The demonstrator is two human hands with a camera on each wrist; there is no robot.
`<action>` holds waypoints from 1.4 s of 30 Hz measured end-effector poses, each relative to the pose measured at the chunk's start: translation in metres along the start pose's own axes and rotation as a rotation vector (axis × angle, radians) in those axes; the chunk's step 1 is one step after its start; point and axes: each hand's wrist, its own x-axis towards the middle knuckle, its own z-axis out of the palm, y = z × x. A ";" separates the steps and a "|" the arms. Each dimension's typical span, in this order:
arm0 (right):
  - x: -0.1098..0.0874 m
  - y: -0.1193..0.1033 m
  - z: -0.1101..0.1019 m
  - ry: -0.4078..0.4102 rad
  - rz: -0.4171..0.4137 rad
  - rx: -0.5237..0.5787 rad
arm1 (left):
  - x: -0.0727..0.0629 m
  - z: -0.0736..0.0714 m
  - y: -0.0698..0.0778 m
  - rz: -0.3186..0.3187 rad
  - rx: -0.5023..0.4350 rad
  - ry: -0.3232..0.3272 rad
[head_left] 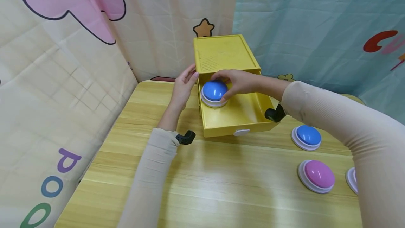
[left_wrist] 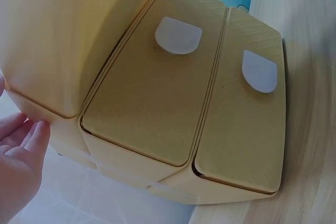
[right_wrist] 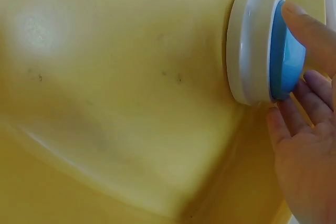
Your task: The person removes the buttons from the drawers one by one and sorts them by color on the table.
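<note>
A yellow drawer cabinet [head_left: 226,52] stands on the table with its top drawer [head_left: 240,110] pulled out. Inside, at the left of that drawer, sits a round push button [head_left: 215,91] with a blue dome and a white base. My right hand [head_left: 242,81] spans it, thumb on one side of the dome and fingers on the other, as the right wrist view shows its base flat on the drawer floor [right_wrist: 131,77]. At the cabinet's left side, my left hand [head_left: 183,89] rests with fairly straight fingertips against the upper side wall.
Right of the cabinet lie another blue button [head_left: 306,137], a pink button [head_left: 317,176] and a white-based one [head_left: 351,180] partly behind my right sleeve. Two shut lower drawers with white handles [left_wrist: 178,36] show in the left wrist view. Printed curtains [head_left: 158,27] hang behind the wooden table [head_left: 215,182].
</note>
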 end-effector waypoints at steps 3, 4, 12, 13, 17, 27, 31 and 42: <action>0.002 -0.001 0.001 0.001 -0.006 -0.043 | 0.000 -0.001 0.000 0.003 0.001 0.001; 0.003 -0.001 0.001 -0.002 0.001 -0.058 | 0.000 -0.001 0.001 0.004 0.002 0.002; 0.013 -0.001 0.006 -0.011 0.055 -0.097 | 0.001 -0.001 -0.002 0.025 0.014 0.005; 0.014 0.000 0.007 -0.010 0.055 -0.096 | 0.001 0.000 -0.002 0.028 0.019 0.006; 0.013 -0.002 0.006 -0.021 0.036 -0.078 | 0.000 0.000 -0.001 0.030 0.022 0.007; 0.004 -0.015 -0.007 -0.056 0.005 -0.026 | 0.001 0.000 -0.001 0.023 0.035 -0.002; -0.005 -0.022 -0.014 -0.056 0.006 -0.011 | 0.003 0.000 -0.004 0.019 0.036 0.001; -0.053 -0.035 -0.042 0.043 0.076 0.004 | 0.013 -0.005 -0.024 0.038 0.036 0.018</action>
